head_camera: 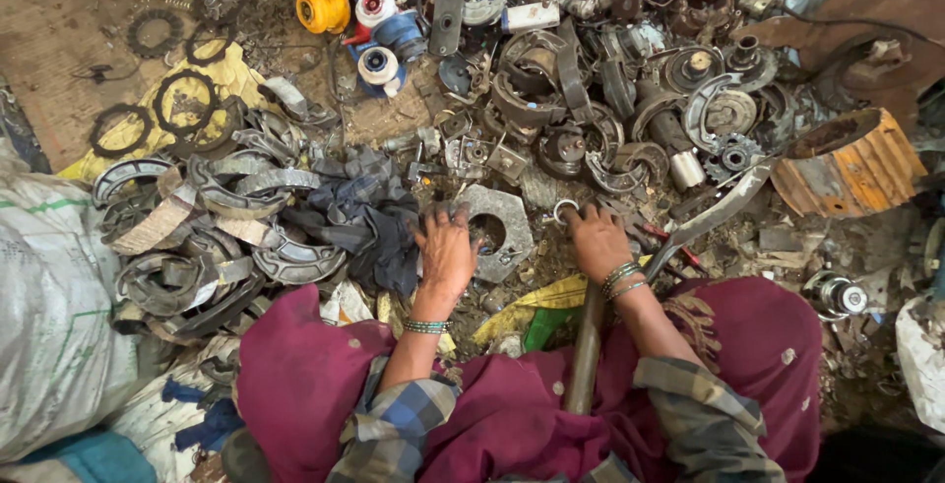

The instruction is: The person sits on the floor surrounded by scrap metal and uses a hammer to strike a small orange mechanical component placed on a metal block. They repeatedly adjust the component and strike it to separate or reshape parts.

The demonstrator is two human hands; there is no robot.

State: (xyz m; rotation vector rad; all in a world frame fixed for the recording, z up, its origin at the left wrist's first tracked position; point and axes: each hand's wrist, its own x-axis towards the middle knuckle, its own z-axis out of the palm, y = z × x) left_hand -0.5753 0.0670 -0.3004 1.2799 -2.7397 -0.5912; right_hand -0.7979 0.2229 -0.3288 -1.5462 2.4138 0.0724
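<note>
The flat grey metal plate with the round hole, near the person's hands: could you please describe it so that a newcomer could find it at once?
Start at the maroon cloth over the person's lap at the bottom, then follow both forearms up. The plate lies on the ground between the left hand and the right hand. Unlike the curved, rusty brake shoes to its left, it is flat, angular and pale grey, with one large round hole.

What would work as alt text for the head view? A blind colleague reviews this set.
A seated person's left hand rests on a flat grey metal plate with a round hole, while the right hand touches a small metal ring. Heaped scrap surrounds them: curved brake shoes, dark rags, a yellow part.
</note>
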